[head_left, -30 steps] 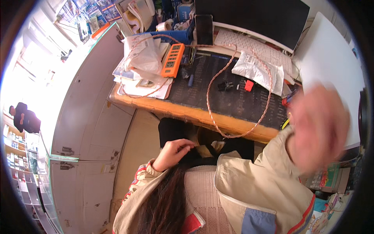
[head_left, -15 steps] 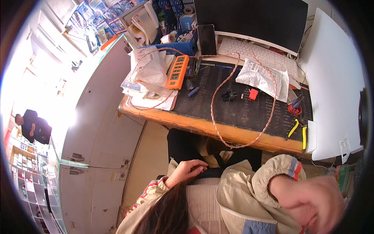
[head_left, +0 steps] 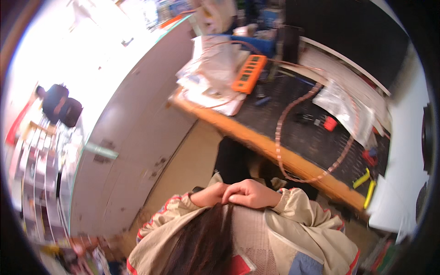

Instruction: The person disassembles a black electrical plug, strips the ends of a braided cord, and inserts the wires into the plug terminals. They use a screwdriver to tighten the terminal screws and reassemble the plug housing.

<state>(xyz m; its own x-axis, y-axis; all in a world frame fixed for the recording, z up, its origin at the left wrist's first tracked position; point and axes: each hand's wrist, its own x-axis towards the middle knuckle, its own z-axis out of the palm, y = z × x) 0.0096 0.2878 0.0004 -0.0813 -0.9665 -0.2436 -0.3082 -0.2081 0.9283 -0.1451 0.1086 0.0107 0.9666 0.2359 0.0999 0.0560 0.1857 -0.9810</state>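
Note:
In my lap, my right hand [head_left: 254,193] lies over the fingers of my left hand [head_left: 208,195]. The right fingers are curled round the left ones; the left fingertips are hidden. No tool or part shows in either hand. Beyond them on the desk lies a twisted copper-coloured wire [head_left: 278,137]. It makes a wide loop that hangs a little past the front edge, and its other end runs back over the papers. An orange power strip [head_left: 250,74] lies against the paper pile. Pliers with yellow handles [head_left: 369,192] rest at the right front corner.
A silvery plastic mailer [head_left: 341,110], a small red piece [head_left: 330,123] and a dark plug [head_left: 302,118] lie on the black desk mat. A monitor [head_left: 343,36] stands behind. Grey cabinets [head_left: 133,137] flank the left side, with a person [head_left: 61,105] beyond them.
My right hand has come from the lower right to rest on my left hand in my lap. The whole view has turned and shifted, and the desk now looks tilted and blurred.

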